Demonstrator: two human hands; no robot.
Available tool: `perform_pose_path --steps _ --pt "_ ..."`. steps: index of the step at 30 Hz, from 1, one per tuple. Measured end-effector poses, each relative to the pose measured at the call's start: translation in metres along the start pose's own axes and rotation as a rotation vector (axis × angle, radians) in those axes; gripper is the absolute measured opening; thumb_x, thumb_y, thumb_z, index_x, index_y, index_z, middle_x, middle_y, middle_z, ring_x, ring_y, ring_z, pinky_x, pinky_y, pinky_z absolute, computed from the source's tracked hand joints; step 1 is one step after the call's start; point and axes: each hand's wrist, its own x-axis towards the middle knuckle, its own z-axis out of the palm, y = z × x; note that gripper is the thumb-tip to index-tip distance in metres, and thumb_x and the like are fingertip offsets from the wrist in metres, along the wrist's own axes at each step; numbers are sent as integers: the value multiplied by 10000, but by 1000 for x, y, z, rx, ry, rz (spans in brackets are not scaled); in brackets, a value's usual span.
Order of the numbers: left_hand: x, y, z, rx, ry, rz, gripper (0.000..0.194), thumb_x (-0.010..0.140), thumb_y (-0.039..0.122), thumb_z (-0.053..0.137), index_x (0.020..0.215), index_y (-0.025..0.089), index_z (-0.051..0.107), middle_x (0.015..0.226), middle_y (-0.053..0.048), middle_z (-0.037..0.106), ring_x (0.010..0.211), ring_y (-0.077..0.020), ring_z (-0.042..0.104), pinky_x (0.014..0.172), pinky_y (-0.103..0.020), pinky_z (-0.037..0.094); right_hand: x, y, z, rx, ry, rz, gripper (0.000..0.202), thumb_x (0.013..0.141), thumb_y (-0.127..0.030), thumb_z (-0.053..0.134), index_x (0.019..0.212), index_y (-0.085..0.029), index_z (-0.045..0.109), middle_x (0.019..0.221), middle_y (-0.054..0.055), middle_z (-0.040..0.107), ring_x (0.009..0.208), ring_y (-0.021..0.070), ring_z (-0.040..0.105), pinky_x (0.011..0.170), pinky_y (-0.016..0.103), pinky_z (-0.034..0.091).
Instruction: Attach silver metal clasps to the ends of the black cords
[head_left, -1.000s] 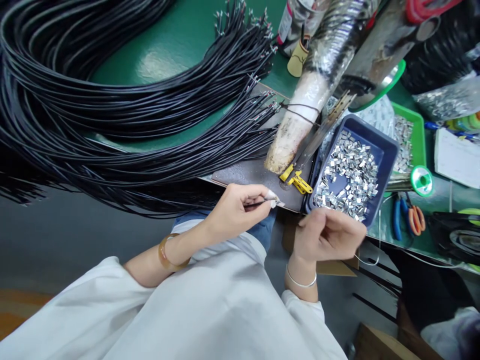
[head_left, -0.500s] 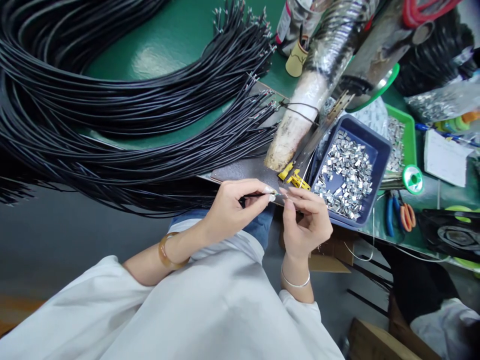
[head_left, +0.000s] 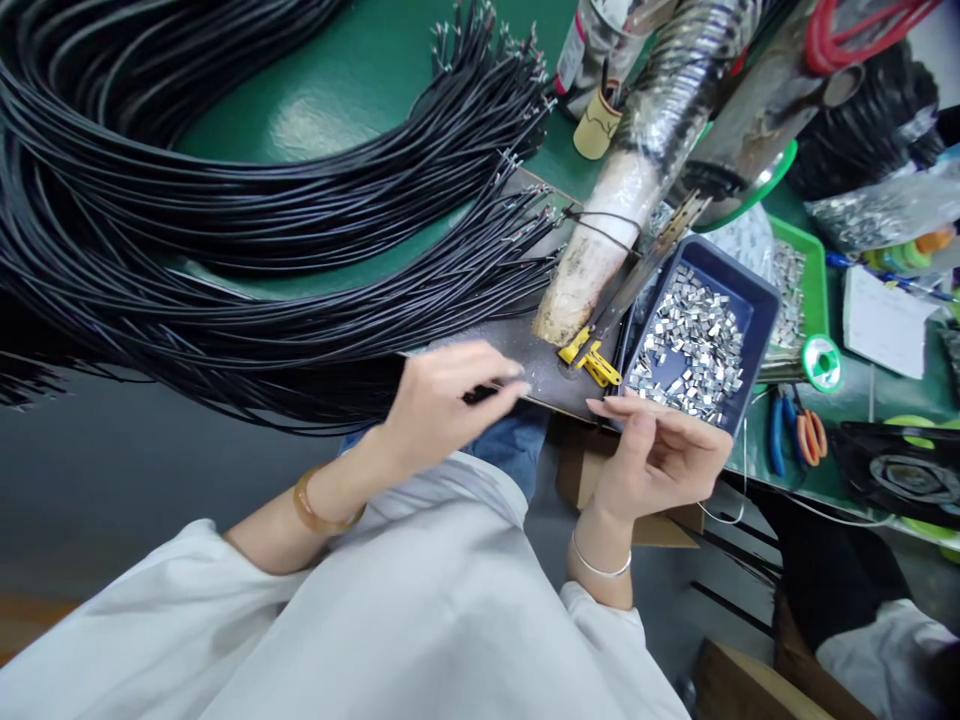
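Note:
My left hand (head_left: 450, 400) is slightly blurred. Its thumb and index finger close on a black cable (head_left: 489, 386), of which only a short dark stretch shows between them. My right hand (head_left: 660, 450) is apart from it, in front of the blue tray (head_left: 761, 295) of small metal clips (head_left: 694, 340). Its thumb presses against the fingers in a pinch, and whatever is between them is hidden. A large bundle of black cables (head_left: 322, 310) with stripped ends lies beyond my left hand. A yellow tool part (head_left: 596, 362) is on the dark board (head_left: 536, 365) between my hands.
A wrapped tube (head_left: 592, 260) slants across the bench. Right of the tray are a green tray (head_left: 814, 275), a solder spool (head_left: 822, 362), blue- and orange-handled pliers (head_left: 799, 430) and a black fan (head_left: 911, 465). A cardboard box (head_left: 589, 470) is below the bench edge.
My hands have moved apart: the left toward the left, the right toward the tray. The cable tip that ran between them no longer shows at my right fingers.

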Motion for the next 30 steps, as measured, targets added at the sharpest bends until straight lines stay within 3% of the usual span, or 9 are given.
perform_pose_path --steps 3,7,11,14,17,21,23,25,30 --pt "16 -21 -3 394 158 -6 139 915 227 656 977 169 766 951 -95 743 910 -240 679 828 -368 513 5 -4 -2 -118 78 -96 105 925 -276 680 941 -251 579 594 -100 556 384 98 543 314 246 416" --pt "37 -48 -5 315 262 -78 89 897 209 666 877 184 749 869 -54 708 833 -204 655 763 -345 484 16 -18 -13 -200 218 -304 128 912 -352 687 959 -297 582 561 -102 439 317 80 342 310 292 301" --pt "45 -55 -10 -167 530 -189 118 865 307 771 874 206 710 769 18 688 655 -100 617 595 -267 456 30 -19 -38 -375 -26 55 182 923 -322 661 1072 -251 584 660 -62 612 451 133 600 442 287 491" --pt "42 -45 -17 -530 638 -227 249 815 388 836 849 210 665 697 58 675 519 -39 567 439 -222 374 45 2 -57 -570 -201 261 193 886 -387 682 889 -218 589 731 -3 674 596 173 686 624 329 570" --pt "33 -24 -24 -824 448 -249 324 756 438 870 830 197 666 791 29 743 402 -15 494 333 -208 299 62 29 -62 -744 -273 240 170 846 -357 669 791 -223 580 710 0 642 632 175 634 676 338 523" --pt "16 7 -24 -1030 -397 -387 238 780 363 840 828 146 755 662 -32 729 416 -74 545 395 -217 429 76 47 -51 -825 -466 172 146 835 -328 614 744 -222 572 799 26 640 697 169 572 680 317 454" --pt "8 15 -17 -1069 -652 -431 185 787 291 820 839 120 772 569 -20 669 471 -90 570 482 -221 479 78 49 -44 -893 -540 133 122 822 -274 588 722 -220 543 801 21 621 678 155 524 681 311 404" --pt "3 17 -6 -1119 -653 -516 211 799 315 795 830 109 761 536 -5 627 462 -78 531 476 -207 452 78 49 -41 -973 -553 94 107 802 -210 561 714 -223 501 761 7 586 660 149 482 673 311 346" --pt "-3 10 14 -1096 -265 -709 256 795 355 777 801 117 684 528 35 584 401 -22 378 392 -164 265 78 44 -47 -982 -628 37 112 833 -201 534 746 -229 470 764 7 586 706 165 500 680 312 313"
